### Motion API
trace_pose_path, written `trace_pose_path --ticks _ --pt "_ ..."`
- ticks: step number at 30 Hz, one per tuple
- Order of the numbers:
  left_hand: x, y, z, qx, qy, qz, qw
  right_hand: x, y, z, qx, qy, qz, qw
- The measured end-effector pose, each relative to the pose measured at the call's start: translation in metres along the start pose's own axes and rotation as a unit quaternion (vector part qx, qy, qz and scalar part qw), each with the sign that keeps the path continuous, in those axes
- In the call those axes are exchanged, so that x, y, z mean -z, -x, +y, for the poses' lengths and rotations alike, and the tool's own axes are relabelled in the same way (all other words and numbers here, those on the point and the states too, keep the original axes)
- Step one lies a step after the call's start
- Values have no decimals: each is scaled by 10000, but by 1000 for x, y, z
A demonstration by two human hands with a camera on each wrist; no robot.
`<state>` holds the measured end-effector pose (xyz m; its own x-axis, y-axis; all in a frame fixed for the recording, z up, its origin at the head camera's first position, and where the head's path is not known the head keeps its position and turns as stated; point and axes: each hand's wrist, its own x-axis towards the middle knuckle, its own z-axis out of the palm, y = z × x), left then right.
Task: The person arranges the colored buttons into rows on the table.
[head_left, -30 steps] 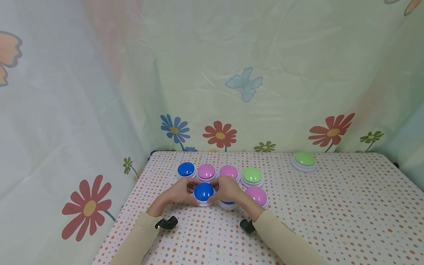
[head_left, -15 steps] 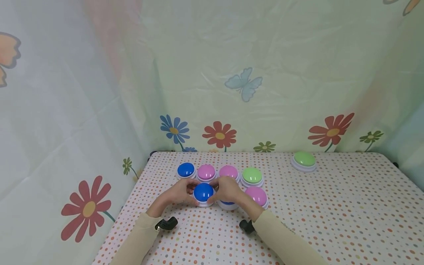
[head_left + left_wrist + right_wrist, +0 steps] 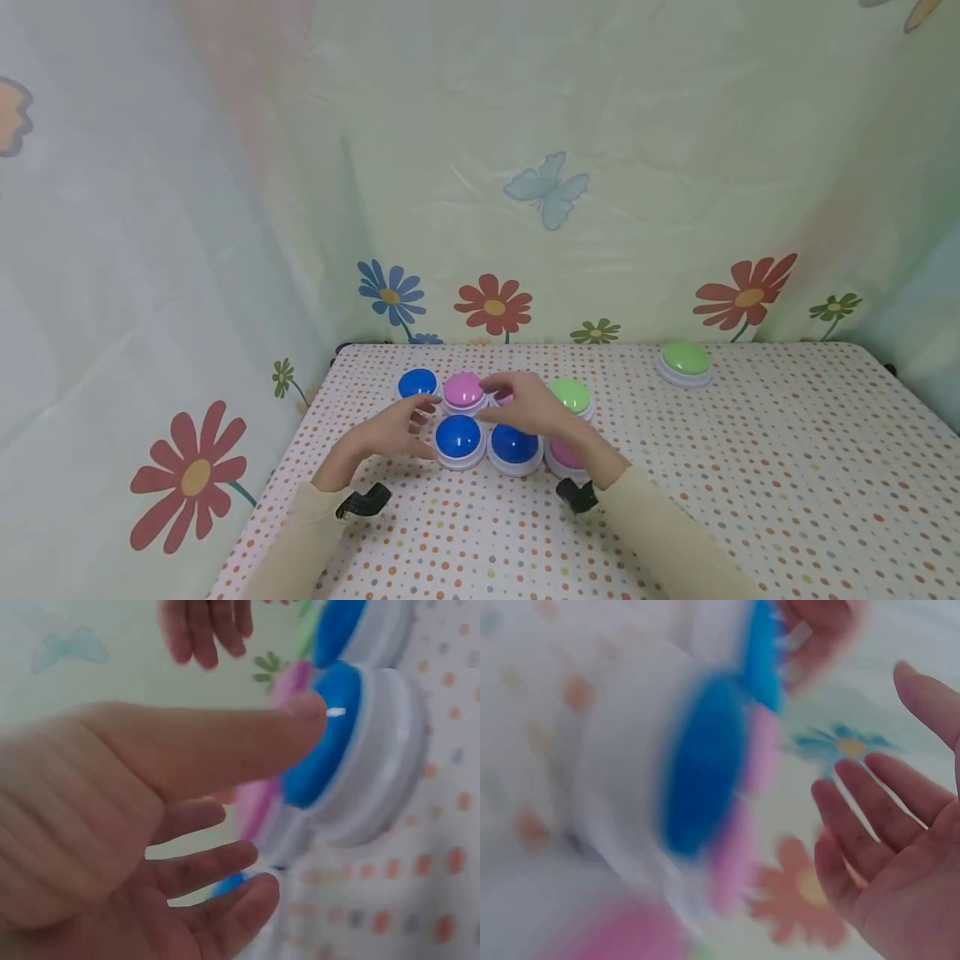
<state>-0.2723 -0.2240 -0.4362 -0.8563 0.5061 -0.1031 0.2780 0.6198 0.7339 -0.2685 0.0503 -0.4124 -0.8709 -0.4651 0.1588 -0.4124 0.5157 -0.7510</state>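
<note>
Two blue domed push buttons with white bases lie side by side in the front row: a left blue button (image 3: 458, 436) and a middle blue button (image 3: 514, 444). My left hand (image 3: 393, 429) is just left of the left one, fingers spread and holding nothing; the left wrist view has its thumb (image 3: 225, 742) overlapping the blue dome. Above the middle blue button hovers my right hand (image 3: 528, 404), its fingers loosely extended around air. It partly covers a pink button (image 3: 504, 400) in the back row, and its wrist overlaps the front-right pink button (image 3: 562, 452).
Along the back row stand a blue button (image 3: 417, 382), a pink button (image 3: 462, 390) and a green button (image 3: 572, 395). Another green button (image 3: 686, 358) sits apart at the far right. The dotted table (image 3: 787, 467) meets a flowered curtain (image 3: 645, 208) behind.
Both hands have let go of the left blue button and drawn apart, the left hand leftward, the right hand rightward and up. The middle blue button is now uncovered.
</note>
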Motion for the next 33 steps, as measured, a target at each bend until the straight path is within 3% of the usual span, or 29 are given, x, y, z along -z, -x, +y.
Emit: trace_pose_path --ticks 6,12,17,25,33 --pt "21 4 31 -246 -325 116 9991 77 13 0 -63 -24 309 9995" --pt "27 -25 64 -475 -615 -162 9968 135 25 22 -160 452 609 9970" --pt "24 -53 95 -673 -806 -251 9942 173 33 37 -368 656 770 9942" --pt "3 -98 130 -907 -897 -504 9905 207 48 66 -782 696 966 9898" --pt "-47 -153 141 -1177 -396 -854 9886 228 65 106 -1202 879 859 9851"
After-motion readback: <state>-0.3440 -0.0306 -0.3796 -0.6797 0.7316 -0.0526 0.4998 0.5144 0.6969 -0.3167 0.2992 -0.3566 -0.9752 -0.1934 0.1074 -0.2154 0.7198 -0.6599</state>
